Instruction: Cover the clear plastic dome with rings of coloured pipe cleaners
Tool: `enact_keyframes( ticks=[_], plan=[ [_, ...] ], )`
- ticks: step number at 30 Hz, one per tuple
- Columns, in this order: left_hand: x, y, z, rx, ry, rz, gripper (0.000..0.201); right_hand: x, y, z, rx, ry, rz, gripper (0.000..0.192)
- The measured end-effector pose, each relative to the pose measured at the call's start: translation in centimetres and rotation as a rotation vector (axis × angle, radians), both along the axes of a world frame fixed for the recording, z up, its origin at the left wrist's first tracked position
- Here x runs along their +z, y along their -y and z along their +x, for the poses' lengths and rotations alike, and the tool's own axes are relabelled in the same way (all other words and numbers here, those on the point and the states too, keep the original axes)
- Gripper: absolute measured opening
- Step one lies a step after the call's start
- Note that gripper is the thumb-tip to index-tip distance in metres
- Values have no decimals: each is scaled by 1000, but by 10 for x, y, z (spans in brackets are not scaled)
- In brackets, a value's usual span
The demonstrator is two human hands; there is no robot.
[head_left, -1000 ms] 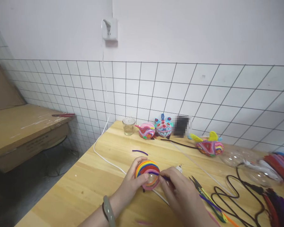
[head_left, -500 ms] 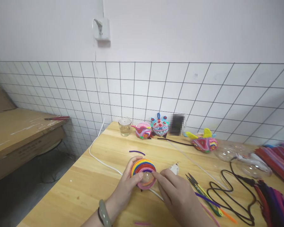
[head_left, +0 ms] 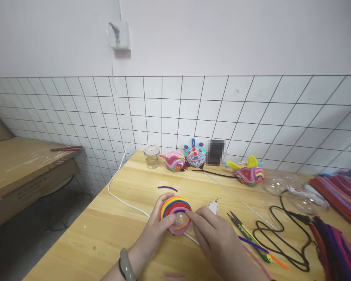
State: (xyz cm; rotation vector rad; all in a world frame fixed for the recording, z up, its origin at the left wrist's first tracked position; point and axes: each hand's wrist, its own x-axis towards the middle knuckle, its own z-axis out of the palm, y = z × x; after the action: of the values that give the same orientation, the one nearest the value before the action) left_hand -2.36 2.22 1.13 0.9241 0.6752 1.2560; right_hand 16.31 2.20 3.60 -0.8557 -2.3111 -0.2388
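Note:
My left hand (head_left: pixel 155 234) grips a clear plastic ball (head_left: pixel 176 214) wrapped in rainbow pipe-cleaner rings, holding it on the wooden table (head_left: pixel 105 230). A grey-green bangle sits on that wrist. My right hand (head_left: pixel 216 240) presses its fingertips against the ball's right side, where a purple strand lies. A short purple pipe-cleaner piece (head_left: pixel 167 188) lies just behind the ball. The white nozzle of a glue gun (head_left: pixel 213 205) pokes out beside my right hand.
Small scissors (head_left: pixel 236 221), loose pipe cleaners and a black cable (head_left: pixel 280 234) lie to the right, with pipe-cleaner bundles (head_left: pixel 339 210) beyond. Finished colourful figures (head_left: pixel 194 155) and a glass jar (head_left: pixel 151 157) line the tiled wall. A white cord (head_left: pixel 119 195) crosses the table. A cardboard box stands at left.
The view has shifted slightly right. My right hand's fingers have slid along the purple strand onto the ball's side; my left hand keeps its grip.

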Motion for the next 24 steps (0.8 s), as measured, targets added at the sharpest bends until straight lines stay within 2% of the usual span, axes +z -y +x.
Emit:
enact_keyframes(
  ticks=[8, 13, 18, 24],
  plan=[
    [6, 0, 0, -37, 63, -21, 54, 7, -1, 0, -30, 0, 47, 28],
    [6, 1, 1, -57, 155, -39, 42, 8, -2, 2, -44, 15, 71, 31],
    [5, 2, 2, -51, 151, -40, 33, 10, -2, 3, -50, 32, 67, 31],
    [7, 2, 5, -25, 80, -44, 44, 13, -1, 1, -36, 13, 86, 30]
  ],
)
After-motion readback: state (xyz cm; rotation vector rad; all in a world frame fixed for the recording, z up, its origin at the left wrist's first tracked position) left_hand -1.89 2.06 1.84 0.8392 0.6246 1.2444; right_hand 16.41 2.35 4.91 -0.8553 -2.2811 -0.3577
